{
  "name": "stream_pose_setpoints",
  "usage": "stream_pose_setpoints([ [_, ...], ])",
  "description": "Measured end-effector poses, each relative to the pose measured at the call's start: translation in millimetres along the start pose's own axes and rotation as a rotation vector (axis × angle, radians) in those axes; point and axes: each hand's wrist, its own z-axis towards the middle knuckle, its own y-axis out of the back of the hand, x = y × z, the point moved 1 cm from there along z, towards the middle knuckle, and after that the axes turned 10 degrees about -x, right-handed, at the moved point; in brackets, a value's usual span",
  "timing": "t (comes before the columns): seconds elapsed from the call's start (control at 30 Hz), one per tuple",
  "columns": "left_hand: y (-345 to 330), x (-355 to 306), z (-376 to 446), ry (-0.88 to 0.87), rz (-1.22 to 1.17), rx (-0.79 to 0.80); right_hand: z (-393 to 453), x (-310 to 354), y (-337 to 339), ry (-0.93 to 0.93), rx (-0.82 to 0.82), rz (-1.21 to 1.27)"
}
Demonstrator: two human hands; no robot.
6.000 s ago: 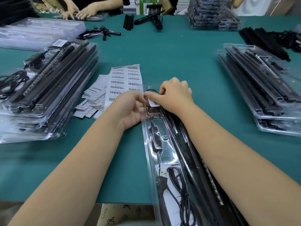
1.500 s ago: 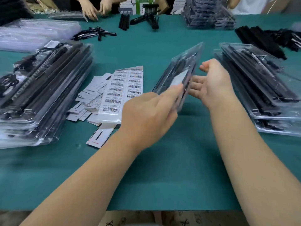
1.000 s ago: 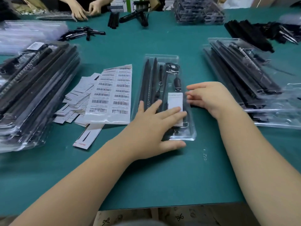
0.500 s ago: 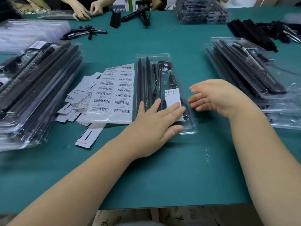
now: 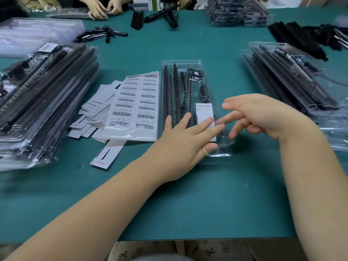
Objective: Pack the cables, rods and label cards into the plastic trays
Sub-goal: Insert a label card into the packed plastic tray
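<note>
A clear plastic tray (image 5: 195,63) lies lengthwise on the green table, holding black rods (image 5: 170,91), a coiled black cable (image 5: 195,74) with an inline switch and a white label card (image 5: 203,112). My left hand (image 5: 185,146) lies flat on the tray's near end, straight fingers pressing the rods and the card. My right hand (image 5: 261,117) hovers just right of the tray, fingers loosely spread, holding nothing.
A barcode sticker sheet (image 5: 137,104) and loose label cards (image 5: 94,113) lie left of the tray. Stacks of filled trays stand at the left (image 5: 43,102) and right (image 5: 293,87). Loose black rods (image 5: 295,38) lie far right. Another person's hands (image 5: 102,8) work at the far edge.
The tray was lifted, turned and laid flat at the table's middle. My left hand stays pressed on its near end; my right hand has drawn off the tray and lifted slightly.
</note>
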Motion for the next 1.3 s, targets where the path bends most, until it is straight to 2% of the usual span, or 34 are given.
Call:
stream_pose_setpoints([
  [0.13, -1.9, 1.1, 0.7, -0.009, 0.052, 0.007, -2.5, -2.5, 2.5, 0.047, 0.071, 0.017],
  [0.23, -4.2, 2.1, 1.8, -0.021, 0.127, 0.013, -1.1, -5.3, 4.0, 0.014, 0.101, 0.061],
  [0.43, -3.3, 3.5, 0.8, -0.009, 0.147, 0.023, 5.9, -7.2, -7.8, -0.024, -0.090, 0.145],
  [0.57, -2.7, 1.7, 0.0, -0.007, 0.144, 0.042, 8.8, -9.8, 0.4, 0.015, -0.201, -0.075],
  [0.67, -3.6, 3.8, -1.0, -0.034, 0.156, 0.059, 4.8, -9.8, -0.7, -0.067, -0.033, -0.245],
  [0.77, -4.3, 7.6, -1.4, -0.064, 0.146, 0.068, 1.4, -8.1, -6.8, -0.068, 0.130, -0.299],
  [0.87, 5.1, 14.7, -2.2, -0.062, 0.020, -0.026, 1.9, -8.0, -7.7, -0.063, 0.155, -0.230],
  [0.9, 8.8, 15.5, -3.0, -0.110, -0.007, -0.093, 2.1, -7.6, -7.8, -0.072, 0.154, -0.218],
  [1.0, 9.8, 14.8, -6.0, -0.378, 0.124, -0.403, 2.7, -5.2, -9.1, -0.087, 0.127, -0.174],
  [1.1, 6.7, 11.3, -5.6, -0.388, 0.106, -0.606, 3.0, -3.9, -7.0, -0.073, 0.065, -0.082],
  [1.17, 4.3, 9.0, -5.0, -0.371, 0.081, -0.650, 2.8, -4.3, -5.8, -0.064, 0.041, -0.068],
  [1.3, -0.3, 8.4, -0.4, -0.325, 0.095, -0.619, 4.5, -5.0, -7.5, -0.081, 0.045, -0.084],
])
